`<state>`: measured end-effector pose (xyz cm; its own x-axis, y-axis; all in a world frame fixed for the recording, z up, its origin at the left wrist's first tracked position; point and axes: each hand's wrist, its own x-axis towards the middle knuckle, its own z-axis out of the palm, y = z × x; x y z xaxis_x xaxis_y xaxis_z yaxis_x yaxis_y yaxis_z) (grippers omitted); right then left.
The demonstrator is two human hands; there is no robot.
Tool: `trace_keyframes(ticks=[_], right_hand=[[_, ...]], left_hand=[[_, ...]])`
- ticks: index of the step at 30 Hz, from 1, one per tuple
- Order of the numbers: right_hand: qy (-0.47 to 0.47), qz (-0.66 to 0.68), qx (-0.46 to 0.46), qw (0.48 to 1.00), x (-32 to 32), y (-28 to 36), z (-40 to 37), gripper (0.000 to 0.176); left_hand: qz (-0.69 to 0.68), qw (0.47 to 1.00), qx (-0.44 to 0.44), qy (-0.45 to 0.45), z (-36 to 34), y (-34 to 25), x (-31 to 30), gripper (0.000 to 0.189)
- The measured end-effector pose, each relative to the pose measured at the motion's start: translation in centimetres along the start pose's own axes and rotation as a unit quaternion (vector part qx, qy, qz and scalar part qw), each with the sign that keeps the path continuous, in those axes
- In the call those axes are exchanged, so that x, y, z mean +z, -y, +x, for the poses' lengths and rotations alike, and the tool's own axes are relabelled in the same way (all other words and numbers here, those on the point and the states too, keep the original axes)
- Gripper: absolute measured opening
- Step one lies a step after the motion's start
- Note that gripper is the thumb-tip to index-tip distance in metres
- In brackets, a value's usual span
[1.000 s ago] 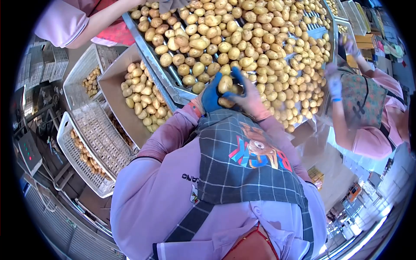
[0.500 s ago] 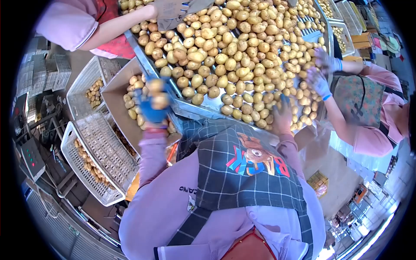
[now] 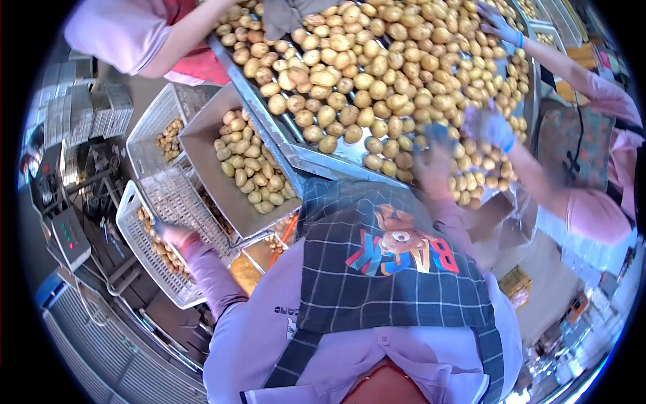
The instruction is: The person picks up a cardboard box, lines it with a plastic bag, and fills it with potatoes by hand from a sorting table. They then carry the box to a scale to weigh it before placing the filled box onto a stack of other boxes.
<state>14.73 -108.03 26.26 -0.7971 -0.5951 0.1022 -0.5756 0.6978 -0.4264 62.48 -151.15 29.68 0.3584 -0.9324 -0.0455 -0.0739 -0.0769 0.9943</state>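
My left hand, in a blue-fingered glove, reaches down to the left over a white plastic crate that has small potatoes in it. Its fingers point into the crate and are mostly hidden. My right hand, also gloved, is among the potatoes on the metal sorting table, near its front edge. Motion smears its fingers, and I cannot tell if they grip a potato. Between my left arm and the table, a cardboard-lined bin holds larger pale potatoes.
Beside my right hand, a co-worker's gloved hand moves over the potatoes; that person's other hand is farther up. Another person's arm reaches in at upper left. A second white crate stands behind the bin.
My left hand has swung from above the cardboard-lined bin, where it held potatoes, down-left to the white crate. A co-worker's hand has come closer to my right hand; their other hand moved up the table.
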Motion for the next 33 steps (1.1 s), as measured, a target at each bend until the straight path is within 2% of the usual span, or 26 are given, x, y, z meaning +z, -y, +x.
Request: trace_keyframes(ticks=[1,2,3,4,5,6,8,9,10,11,12,13,14,16,17,20,21,22,24,26,28,33], right_hand=[[0.079,-0.028,-0.081,0.993,0.0,0.6,-0.2,0.058],[0.155,-0.054,-0.160,0.973,0.0,0.7,-0.4,0.058],[0.147,-0.058,-0.148,0.976,-0.1,0.0,-1.0,0.058],[0.152,-0.061,-0.132,0.978,-0.3,-1.3,-1.5,0.058],[0.156,-0.069,-0.115,0.979,-0.7,-3.1,-1.9,0.057],[0.105,-0.087,-0.101,0.986,-1.0,-5.1,-2.0,0.056],[0.037,-0.166,0.011,0.985,-1.5,-8.1,-2.4,0.054],[-0.025,-0.150,0.057,0.987,-1.7,-8.9,-2.3,0.052],[-0.069,-0.126,0.157,0.977,-1.4,-9.2,-2.5,0.054],[-0.112,-0.114,0.198,0.967,-0.5,-9.4,-2.8,0.055],[-0.157,-0.101,0.235,0.954,-0.2,-9.0,-2.7,0.056],[-0.082,-0.112,0.199,0.970,-0.3,-8.5,-3.5,0.057],[0.076,-0.139,0.150,0.976,-1.6,-7.1,-4.3,0.056],[0.071,-0.116,0.031,0.990,-2.3,-7.0,-6.3,0.056],[0.090,-0.106,0.016,0.990,-3.3,-7.5,-6.6,0.056],[0.015,-0.128,0.104,0.986,-2.7,-9.9,-6.1,0.053],[-0.040,-0.157,0.144,0.976,-2.3,-8.8,-5.0,0.053],[-0.118,-0.064,0.164,0.977,-1.5,-7.8,-3.7,0.056],[-0.080,0.072,0.145,0.984,0.0,-4.9,-1.8,0.058],[0.025,0.017,-0.044,0.999,-0.9,-0.8,0.3,0.060],[0.038,-0.040,-0.114,0.992,2.5,-0.3,-0.2,0.061],[0.073,-0.055,-0.106,0.990,2.8,-0.6,0.6,0.054]], left_hand=[[0.073,0.997,0.038,0.006,-2.8,2.2,3.6,0.050],[0.085,0.992,0.062,0.069,-6.2,3.5,8.5,0.052],[0.094,0.983,0.089,0.134,-10.3,4.4,13.2,0.055],[0.220,0.937,0.194,0.188,-14.2,3.8,16.8,0.058],[0.233,0.894,0.284,0.255,-17.2,4.6,19.8,0.063],[0.200,0.866,0.327,0.320,-20.2,4.6,22.2,0.065],[0.327,0.769,0.375,0.402,-24.9,4.6,24.6,0.071],[0.385,0.718,0.385,0.434,-26.5,4.5,25.3,0.071],[0.441,0.663,0.395,0.459,-27.9,4.2,25.7,0.072],[0.481,0.622,0.435,0.439,-28.7,3.5,25.8,0.070],[0.479,0.629,0.403,0.460,-28.6,3.1,25.9,0.068],[0.450,0.642,0.411,0.465,-28.3,3.4,25.7,0.067],[0.422,0.654,0.417,0.470,-28.0,4.0,25.5,0.066],[0.419,0.651,0.414,0.479,-28.0,4.0,25.5,0.065],[0.426,0.647,0.418,0.475,-28.1,3.9,25.6,0.065],[0.438,0.640,0.421,0.470,-28.6,3.6,25.7,0.063],[0.445,0.639,0.419,0.467,-28.6,3.5,25.7,0.063],[0.444,0.638,0.421,0.468,-28.6,3.5,25.8,0.063],[0.454,0.633,0.425,0.461,-28.7,3.5,25.8,0.062],[0.458,0.626,0.426,0.464,-28.6,3.7,25.8,0.063],[0.460,0.623,0.434,0.460,-28.5,3.9,25.6,0.064],[0.463,0.622,0.429,0.462,-28.8,3.7,25.6,0.064]])
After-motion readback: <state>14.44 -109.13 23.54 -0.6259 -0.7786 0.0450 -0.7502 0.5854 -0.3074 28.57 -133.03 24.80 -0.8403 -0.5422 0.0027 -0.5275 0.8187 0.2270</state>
